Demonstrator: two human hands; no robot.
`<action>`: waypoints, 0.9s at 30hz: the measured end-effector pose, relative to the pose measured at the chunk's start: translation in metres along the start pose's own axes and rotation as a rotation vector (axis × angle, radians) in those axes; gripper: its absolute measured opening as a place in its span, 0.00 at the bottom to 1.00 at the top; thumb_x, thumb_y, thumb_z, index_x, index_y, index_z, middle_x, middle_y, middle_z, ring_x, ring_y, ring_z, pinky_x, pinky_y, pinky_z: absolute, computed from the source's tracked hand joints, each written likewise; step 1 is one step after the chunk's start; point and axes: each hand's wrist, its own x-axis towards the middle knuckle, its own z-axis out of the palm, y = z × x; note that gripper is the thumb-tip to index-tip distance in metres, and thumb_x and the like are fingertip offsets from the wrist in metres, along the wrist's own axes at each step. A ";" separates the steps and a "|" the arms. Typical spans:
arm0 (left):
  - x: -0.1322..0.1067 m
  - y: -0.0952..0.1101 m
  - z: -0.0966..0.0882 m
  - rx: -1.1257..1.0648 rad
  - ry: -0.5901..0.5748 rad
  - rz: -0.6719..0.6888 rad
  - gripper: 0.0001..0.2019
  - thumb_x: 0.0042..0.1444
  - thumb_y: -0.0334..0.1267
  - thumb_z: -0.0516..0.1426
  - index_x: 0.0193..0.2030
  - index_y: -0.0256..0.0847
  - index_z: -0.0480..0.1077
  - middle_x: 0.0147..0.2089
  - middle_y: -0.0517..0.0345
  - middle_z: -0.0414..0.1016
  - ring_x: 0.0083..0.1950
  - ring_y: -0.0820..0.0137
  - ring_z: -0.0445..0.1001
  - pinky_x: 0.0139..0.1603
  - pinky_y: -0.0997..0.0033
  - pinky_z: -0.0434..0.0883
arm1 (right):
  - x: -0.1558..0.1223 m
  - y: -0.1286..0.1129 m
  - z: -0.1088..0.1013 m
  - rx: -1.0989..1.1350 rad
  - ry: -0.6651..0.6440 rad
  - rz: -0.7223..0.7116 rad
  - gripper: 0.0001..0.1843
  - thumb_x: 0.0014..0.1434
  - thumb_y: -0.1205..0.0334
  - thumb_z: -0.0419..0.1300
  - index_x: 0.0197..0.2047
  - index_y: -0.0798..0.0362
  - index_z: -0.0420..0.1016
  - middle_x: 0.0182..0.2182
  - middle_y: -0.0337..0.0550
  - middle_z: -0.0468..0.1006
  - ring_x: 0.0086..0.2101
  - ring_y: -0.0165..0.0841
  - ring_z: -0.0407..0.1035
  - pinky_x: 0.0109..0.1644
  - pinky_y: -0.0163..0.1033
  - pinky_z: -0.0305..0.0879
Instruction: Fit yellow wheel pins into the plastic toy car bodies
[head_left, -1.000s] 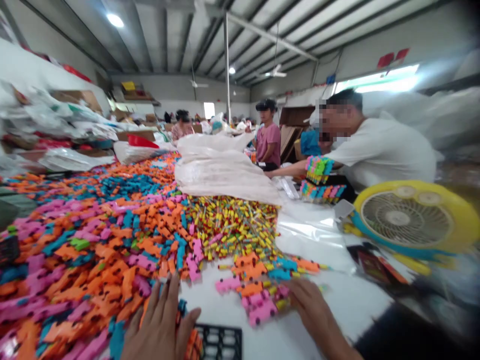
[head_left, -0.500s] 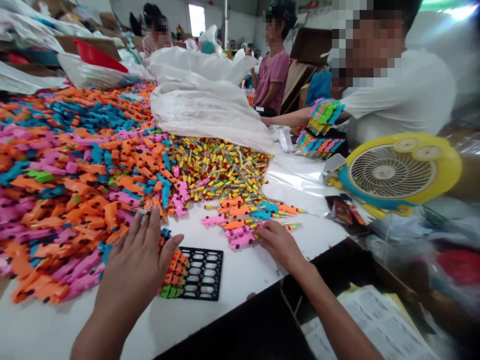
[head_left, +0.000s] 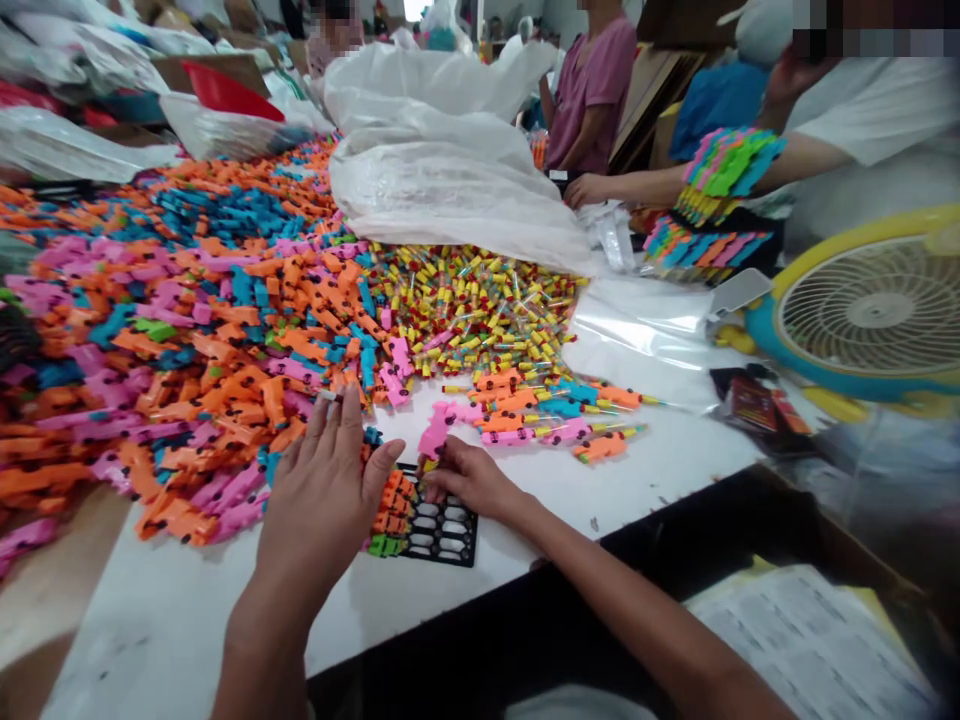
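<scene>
My right hand point(head_left: 472, 478) is closed on a pink toy car point(head_left: 433, 432) and is over the black grid tray point(head_left: 469, 548). The car stands tilted, its yellow lower end toward the tray slots. My left hand point(head_left: 322, 485) is stretched flat, fingers spread, at the tray's left side, hiding part of it. Beside its thumb, orange toy cars point(head_left: 394, 503) and a green toy car point(head_left: 386, 545) fill the tray's left slots. Right of the tray lie several toy cars with yellow-tipped sticks, among them an orange one point(head_left: 600, 446) and a blue one point(head_left: 568, 407).
A big heap of toy cars point(head_left: 210, 350) covers the left of the white table point(head_left: 637, 480). Yellow pencil-like pieces point(head_left: 480, 310) lie under a white sack point(head_left: 450, 170). At right stand a yellow-blue fan point(head_left: 874, 310) and an open box with printed sheets point(head_left: 810, 630). Co-workers sit behind.
My right hand has moved left from the loose toy cars to the tray, bringing a pink toy car. My left hand stays flat beside the tray. The view has shifted.
</scene>
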 end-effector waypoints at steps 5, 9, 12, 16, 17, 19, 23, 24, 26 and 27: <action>0.000 0.000 -0.002 -0.031 -0.007 0.010 0.44 0.59 0.63 0.25 0.70 0.29 0.47 0.69 0.41 0.56 0.71 0.54 0.52 0.65 0.49 0.58 | 0.014 0.004 -0.005 -0.157 -0.095 -0.111 0.06 0.56 0.68 0.58 0.39 0.52 0.70 0.33 0.36 0.75 0.33 0.31 0.71 0.37 0.34 0.67; 0.000 0.000 -0.002 -0.049 -0.032 -0.013 0.43 0.60 0.62 0.25 0.70 0.31 0.46 0.69 0.42 0.57 0.71 0.53 0.52 0.65 0.47 0.59 | 0.021 -0.006 -0.016 -0.462 -0.225 -0.274 0.05 0.58 0.70 0.57 0.39 0.53 0.71 0.36 0.38 0.76 0.37 0.31 0.70 0.41 0.32 0.64; 0.001 0.000 -0.001 -0.061 -0.029 -0.012 0.43 0.60 0.62 0.24 0.70 0.30 0.45 0.69 0.42 0.57 0.71 0.53 0.52 0.64 0.46 0.59 | 0.031 -0.013 -0.017 -0.564 -0.372 -0.329 0.05 0.59 0.72 0.56 0.37 0.55 0.71 0.35 0.38 0.76 0.36 0.30 0.70 0.40 0.31 0.63; 0.001 -0.001 0.002 -0.056 0.009 0.006 0.44 0.60 0.62 0.25 0.70 0.29 0.45 0.69 0.39 0.57 0.71 0.52 0.52 0.64 0.46 0.59 | 0.028 -0.015 -0.014 -0.618 -0.399 -0.359 0.07 0.62 0.67 0.56 0.43 0.55 0.73 0.38 0.41 0.77 0.38 0.31 0.70 0.42 0.32 0.65; 0.001 0.000 0.002 -0.055 0.016 0.008 0.43 0.60 0.62 0.26 0.70 0.30 0.45 0.69 0.38 0.56 0.71 0.52 0.51 0.64 0.46 0.58 | 0.022 -0.015 -0.016 -0.633 -0.355 -0.373 0.10 0.63 0.65 0.56 0.48 0.54 0.72 0.41 0.43 0.77 0.40 0.32 0.70 0.44 0.33 0.65; 0.001 0.000 0.001 -0.055 0.010 0.009 0.43 0.60 0.62 0.26 0.71 0.30 0.43 0.69 0.37 0.55 0.71 0.52 0.50 0.65 0.46 0.58 | 0.003 -0.016 -0.026 -0.662 -0.155 -0.404 0.14 0.64 0.63 0.56 0.53 0.53 0.69 0.46 0.47 0.75 0.44 0.33 0.69 0.48 0.35 0.65; 0.001 0.001 -0.001 -0.054 -0.025 0.010 0.41 0.62 0.60 0.28 0.70 0.29 0.44 0.70 0.39 0.54 0.72 0.53 0.50 0.66 0.47 0.56 | -0.035 -0.028 -0.080 -0.851 0.388 -0.353 0.10 0.65 0.65 0.53 0.43 0.52 0.76 0.38 0.46 0.77 0.41 0.34 0.70 0.46 0.38 0.65; 0.001 0.001 -0.001 -0.055 -0.025 0.011 0.41 0.62 0.60 0.28 0.70 0.29 0.44 0.70 0.40 0.54 0.72 0.53 0.50 0.66 0.47 0.56 | -0.041 -0.032 -0.098 -0.942 0.475 -0.291 0.11 0.65 0.67 0.53 0.42 0.52 0.77 0.38 0.46 0.77 0.41 0.35 0.70 0.46 0.38 0.65; 0.001 0.000 -0.001 -0.059 -0.024 0.014 0.41 0.62 0.59 0.28 0.70 0.28 0.44 0.70 0.39 0.54 0.72 0.52 0.50 0.66 0.46 0.57 | -0.049 -0.041 -0.130 -1.163 0.545 -0.106 0.11 0.63 0.69 0.54 0.38 0.52 0.78 0.37 0.46 0.77 0.40 0.36 0.69 0.44 0.37 0.63; 0.001 -0.001 -0.001 -0.057 -0.026 0.011 0.40 0.62 0.59 0.28 0.70 0.28 0.43 0.70 0.38 0.54 0.71 0.52 0.50 0.66 0.45 0.57 | -0.051 -0.045 -0.143 -1.260 0.541 -0.015 0.11 0.62 0.69 0.54 0.37 0.52 0.78 0.36 0.46 0.77 0.40 0.36 0.69 0.43 0.37 0.62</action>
